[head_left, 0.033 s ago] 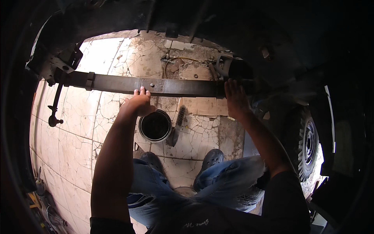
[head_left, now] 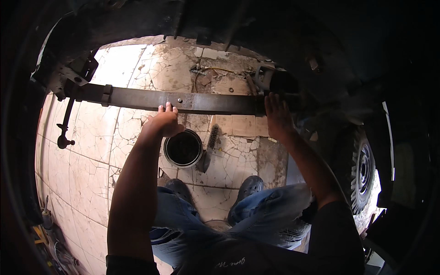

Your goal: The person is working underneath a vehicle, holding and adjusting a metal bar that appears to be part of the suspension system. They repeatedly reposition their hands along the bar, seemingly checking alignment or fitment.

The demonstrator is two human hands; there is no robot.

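Observation:
A long dark steel leaf spring (head_left: 137,97) runs across under a vehicle body, above a cracked tiled floor. My left hand (head_left: 164,122) reaches up from below and its fingers curl over the spring's lower edge near the middle bolt. Further right, my right hand (head_left: 276,114) lies on the spring's right end, fingers up against it beside a dark round mount (head_left: 282,82). The spring's left end sits in a bracket (head_left: 68,82). Both forearms come up from the lower edge, and my knees and dark shoes show below.
A black round can (head_left: 183,148) stands on the floor under the spring, with a dark long tool (head_left: 211,140) beside it. A thin rod (head_left: 64,128) hangs from the left bracket. A knobbly tyre (head_left: 362,169) stands at the right. Tools lie at the lower left (head_left: 48,224).

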